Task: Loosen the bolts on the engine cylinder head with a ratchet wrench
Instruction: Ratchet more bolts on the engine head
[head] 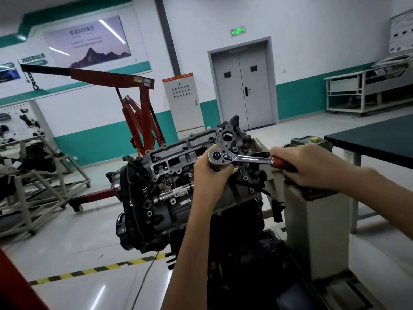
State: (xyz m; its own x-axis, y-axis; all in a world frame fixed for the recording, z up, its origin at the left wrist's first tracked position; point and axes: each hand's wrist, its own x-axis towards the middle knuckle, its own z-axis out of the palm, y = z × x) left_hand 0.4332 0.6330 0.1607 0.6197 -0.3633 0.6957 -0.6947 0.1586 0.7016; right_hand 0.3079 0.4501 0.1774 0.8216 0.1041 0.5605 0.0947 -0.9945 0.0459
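Standing on a glossy pale floor (89, 253) crossed by a strip of yellow-and-black hazard tape (96, 269), the engine (156, 209) is carried on a grey stand (317, 231) in a workshop with white walls (312, 52) and a teal band (299, 95) along their lower part. A grey double door (242, 86) is closed under a green exit sign (238, 31). A red engine hoist (138, 104) stands behind the engine, a mountain poster (89, 41) hangs on the wall above it, and a dark-topped table (380, 139) reaches in from the right. Beside the door a grey electrical cabinet (182, 104) is shut, so its contents cannot be seen. A white rack (348, 95) by the right wall holds parts too blurred to name. The cylinder head (174, 162) sits on top of the engine, its bolt holes and openings facing up. Over its right end lies the ratchet wrench (245, 158), roughly level. The left hand (210, 173) has its fingers curled round the chrome head from below, and the right hand (308, 166) is wrapped tightly round the red handle.
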